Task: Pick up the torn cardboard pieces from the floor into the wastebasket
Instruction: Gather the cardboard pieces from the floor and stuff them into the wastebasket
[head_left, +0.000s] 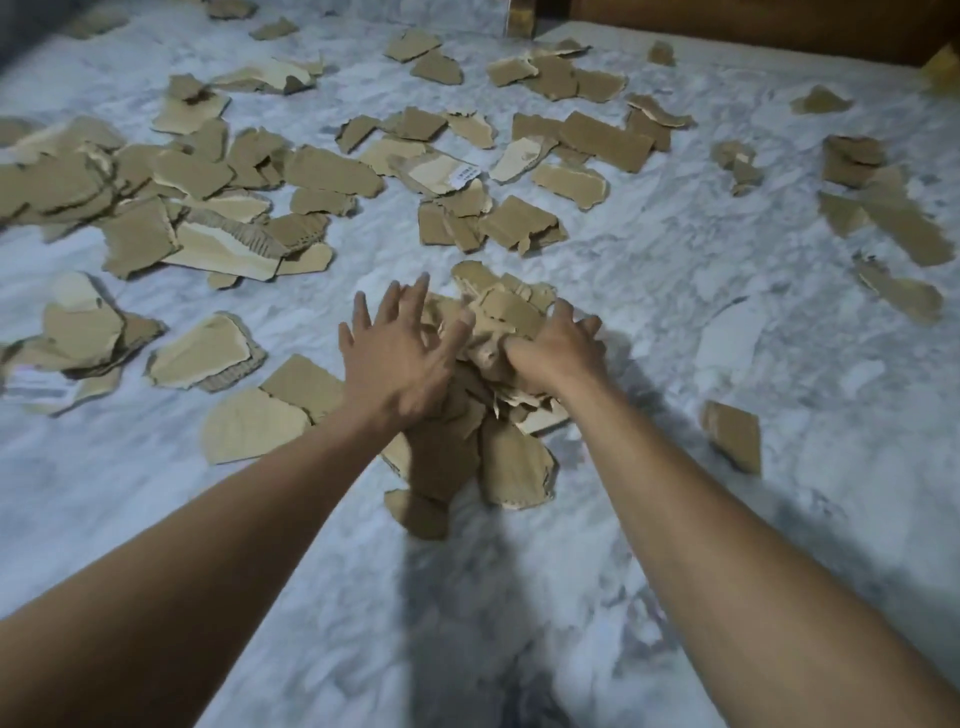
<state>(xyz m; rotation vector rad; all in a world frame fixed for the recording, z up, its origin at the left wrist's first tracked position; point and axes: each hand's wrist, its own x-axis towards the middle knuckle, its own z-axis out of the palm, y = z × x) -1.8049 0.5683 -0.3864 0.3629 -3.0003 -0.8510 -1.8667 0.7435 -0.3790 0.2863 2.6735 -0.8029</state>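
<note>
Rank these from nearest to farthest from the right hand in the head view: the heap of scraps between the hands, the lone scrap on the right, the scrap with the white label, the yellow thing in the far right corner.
1. Heap of scraps: touching the right hand.
2. Lone scrap: right of it, nearer the person.
3. Scrap with the white label: beyond, centre.
4. Yellow thing: far right corner.

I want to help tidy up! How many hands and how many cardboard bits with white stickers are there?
Hands: 2 (left hand, right hand)
Cardboard bits with a white sticker: 2
Plain cardboard bits: too overlapped to count
Total counted: 4
</note>
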